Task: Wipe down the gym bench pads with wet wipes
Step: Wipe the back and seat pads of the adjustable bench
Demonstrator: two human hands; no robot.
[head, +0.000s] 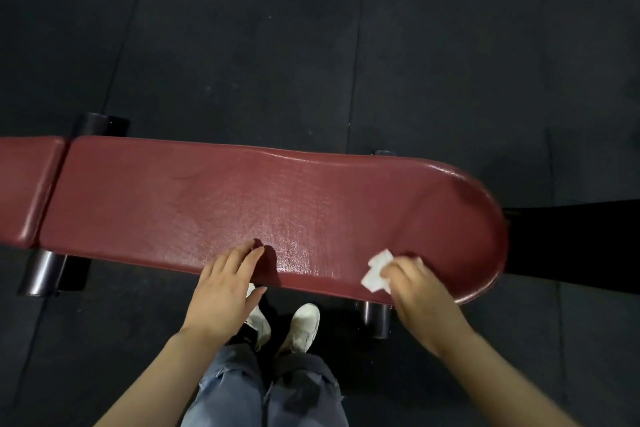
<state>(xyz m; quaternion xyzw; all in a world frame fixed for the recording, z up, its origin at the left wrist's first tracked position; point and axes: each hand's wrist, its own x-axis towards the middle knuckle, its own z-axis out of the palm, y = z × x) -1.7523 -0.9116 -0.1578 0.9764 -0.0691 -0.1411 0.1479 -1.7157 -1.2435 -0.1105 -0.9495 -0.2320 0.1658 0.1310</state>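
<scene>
Dark rubber gym floor (pixel 242 62) all around, seamed into mats, spreading away on every side of the gripping hand. Across it, a long red bench pad (pixel 225 204) reaching well off to the left of the grip, rounded off just past it on the right; a second, shorter red pad (pixel 24 184) at the far left, well apart from the grip, split from the long one by a narrow gap. Dark cylindrical frame feet (pixel 43 272) under the near edge, one just below the grip. Blue jeans (pixel 225 388) and white shoes (pixel 304 326) down and to the left of the grip. Left hand (pixel 225 288) flat on the near edge of the long pad, fingers straight, bracing, holding nothing — well to the left of the grip. Right hand (pixel 419 288) curled round a crumpled white wet wipe (pixel 377 272), pressing it onto the long pad near the rounded end, the wipe poking out on the side toward the left hand. A glossy, damp-looking sheen between the two hands — probably wiped already. Duller toward the left of the long pad, so likely not yet done; the short pad shows no wet shine either. By that reckoning, roughly a part of one pad covered, most of the job left.
</scene>
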